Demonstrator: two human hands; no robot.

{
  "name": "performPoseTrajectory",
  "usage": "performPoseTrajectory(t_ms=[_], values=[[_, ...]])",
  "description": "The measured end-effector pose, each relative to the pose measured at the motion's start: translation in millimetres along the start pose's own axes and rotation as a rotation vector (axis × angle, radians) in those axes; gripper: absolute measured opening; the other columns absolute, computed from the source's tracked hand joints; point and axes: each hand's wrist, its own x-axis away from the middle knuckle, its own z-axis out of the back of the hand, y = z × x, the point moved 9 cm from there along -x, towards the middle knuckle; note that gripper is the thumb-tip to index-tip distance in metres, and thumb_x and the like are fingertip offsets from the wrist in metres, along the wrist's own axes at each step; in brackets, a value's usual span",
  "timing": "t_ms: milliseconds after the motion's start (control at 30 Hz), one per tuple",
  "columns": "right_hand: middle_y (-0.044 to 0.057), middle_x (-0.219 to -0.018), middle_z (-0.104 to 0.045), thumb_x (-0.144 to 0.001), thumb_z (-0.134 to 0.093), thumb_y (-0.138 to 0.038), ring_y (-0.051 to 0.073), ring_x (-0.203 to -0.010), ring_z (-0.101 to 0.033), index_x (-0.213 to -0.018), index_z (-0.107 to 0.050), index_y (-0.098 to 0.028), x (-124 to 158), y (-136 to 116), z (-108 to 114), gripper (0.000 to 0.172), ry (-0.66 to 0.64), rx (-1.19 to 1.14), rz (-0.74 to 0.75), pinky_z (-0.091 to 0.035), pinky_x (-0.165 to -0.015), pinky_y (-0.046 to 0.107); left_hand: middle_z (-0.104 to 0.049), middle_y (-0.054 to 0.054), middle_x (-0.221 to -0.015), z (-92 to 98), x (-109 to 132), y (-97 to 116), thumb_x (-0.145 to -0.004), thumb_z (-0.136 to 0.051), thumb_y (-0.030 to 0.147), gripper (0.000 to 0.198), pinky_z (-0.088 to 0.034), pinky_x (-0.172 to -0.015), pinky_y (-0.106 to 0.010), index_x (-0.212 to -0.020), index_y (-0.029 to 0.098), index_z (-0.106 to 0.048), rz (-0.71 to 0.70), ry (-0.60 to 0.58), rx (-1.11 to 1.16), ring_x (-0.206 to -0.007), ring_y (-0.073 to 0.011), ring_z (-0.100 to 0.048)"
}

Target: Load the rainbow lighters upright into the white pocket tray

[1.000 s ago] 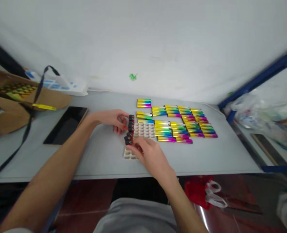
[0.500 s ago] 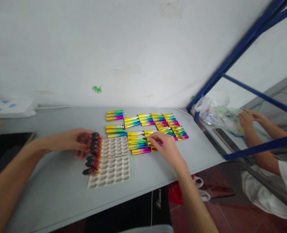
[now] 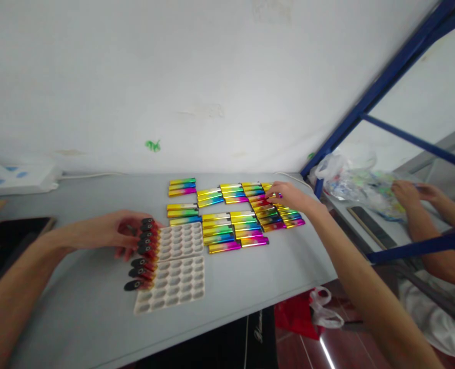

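Two beige pocketed trays lie end to end on the grey table. A column of black-capped red lighters stands along the trays' left edge. My left hand is curled against the upper part of that column, with the thumb above and the fingers beside the caps. Several rows of rainbow-coloured lighters lie flat to the right of the trays. My right hand is stretched out to the far right rows, its fingertips pinched on one rainbow lighter.
A dark tablet lies at the left, with a white power strip behind it. A blue metal frame borders the table's right side. Beyond it another person's hands handle a plastic bag. A red bag sits under the table.
My right hand has moved from the near rainbow rows to the far right rows. My left hand has stayed at the capped lighters. The view has shifted slightly.
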Motion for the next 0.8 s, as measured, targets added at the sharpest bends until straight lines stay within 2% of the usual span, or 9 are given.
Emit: performPoseTrajectory(t_ms=[133, 267, 400, 500, 633, 800], values=[[0.012, -0.108, -0.08, -0.095, -0.072, -0.022, 0.026, -0.099, -0.071, -0.107, -0.085, -0.018, -10, -5, -6, 0.019, -0.137, 0.018, 0.068, -0.051, -0.093, 0.033, -0.081, -0.002, -0.083, 0.8, -2, -7, -0.077, -0.079, 0.06, 0.052, -0.052, -0.059, -0.023, -0.114, 0.024, -0.073, 0.001, -0.022, 0.003, -0.065, -0.0197, -0.069], [0.009, -0.108, -0.082, -0.089, -0.074, -0.017, 0.024, -0.099, -0.073, -0.106, -0.086, -0.021, -23, -10, -14, 0.021, -0.235, 0.118, 0.073, -0.05, -0.09, 0.03, -0.08, 0.0, -0.082, 1.6, -2, -12, -0.081, -0.078, 0.058, 0.052, -0.053, -0.061, -0.023, -0.12, 0.025, -0.071, -0.005, -0.027, 0.022, -0.064, -0.0182, -0.067], [0.007, -0.104, -0.081, -0.084, -0.078, -0.02, 0.024, -0.091, -0.072, -0.102, -0.084, -0.023, -28, -18, -19, 0.019, -0.316, 0.239, 0.023, -0.047, -0.074, 0.028, -0.079, -0.002, -0.079, 0.0, -1, -9, -0.082, -0.078, 0.055, 0.046, -0.054, -0.062, -0.025, -0.114, 0.022, -0.072, -0.025, -0.033, 0.037, -0.063, -0.0183, -0.067], [0.008, -0.104, -0.079, -0.087, -0.076, -0.025, 0.022, -0.084, -0.07, -0.103, -0.082, -0.022, -27, -25, -17, 0.017, -0.324, 0.292, 0.025, -0.043, -0.067, 0.028, -0.079, -0.002, -0.077, -1.9, 0, -4, -0.08, -0.08, 0.053, 0.046, -0.054, -0.061, -0.025, -0.112, 0.021, -0.073, -0.03, -0.036, 0.05, -0.062, -0.0184, -0.066], [0.009, -0.108, -0.075, -0.084, -0.082, -0.031, 0.02, -0.08, -0.067, -0.097, -0.08, -0.021, -23, -27, -11, 0.017, -0.306, 0.285, 0.061, -0.043, -0.068, 0.029, -0.077, 0.0, -0.073, -3.0, 1, 4, -0.076, -0.083, 0.05, 0.049, -0.053, -0.06, -0.024, -0.115, 0.023, -0.073, -0.04, -0.018, 0.044, -0.063, -0.0189, -0.067], [0.009, -0.099, -0.076, -0.084, -0.083, -0.04, 0.023, -0.081, -0.067, -0.092, -0.077, -0.02, -18, -23, -2, 0.023, -0.282, 0.214, 0.042, -0.043, -0.068, 0.031, -0.077, 0.001, -0.075, -3.9, 3, 10, -0.074, -0.083, 0.046, 0.049, -0.053, -0.058, -0.022, -0.114, 0.02, -0.071, -0.047, 0.003, 0.045, -0.062, -0.0168, -0.067]])
